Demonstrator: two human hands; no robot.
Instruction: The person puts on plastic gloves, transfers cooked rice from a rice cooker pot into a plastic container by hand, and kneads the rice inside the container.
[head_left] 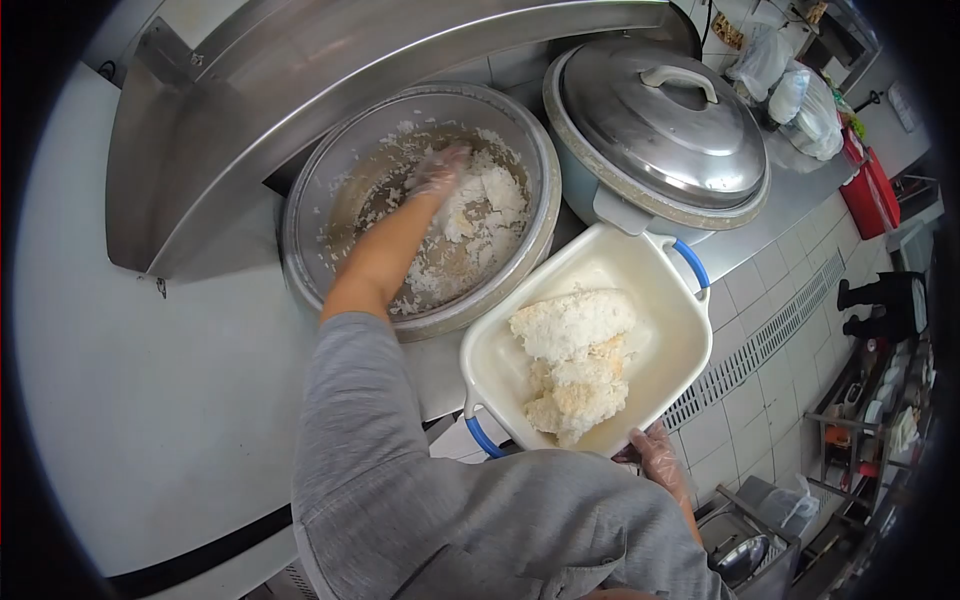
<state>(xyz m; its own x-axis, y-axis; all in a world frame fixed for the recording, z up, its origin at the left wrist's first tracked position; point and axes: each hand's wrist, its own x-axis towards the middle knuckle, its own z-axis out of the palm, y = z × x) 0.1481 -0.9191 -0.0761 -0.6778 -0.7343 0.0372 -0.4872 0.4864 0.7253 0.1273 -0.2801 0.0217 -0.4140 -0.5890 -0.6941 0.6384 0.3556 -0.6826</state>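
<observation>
1. A grey shirt point(540, 510) is filling the foreground below the left hand point(440, 172).
2. The pot point(335, 180) is surrounding that hand, whose closure I cannot tell; loose and clumped white rice point(500, 200) is remaining there.
3. The tub point(665, 320) is sitting beside the right hand point(658, 455), which is gripping its rim.
4. Sticky-looking, yellow-tinged rice lumps point(580, 395) are already lying inside it, beyond that hand.
</observation>
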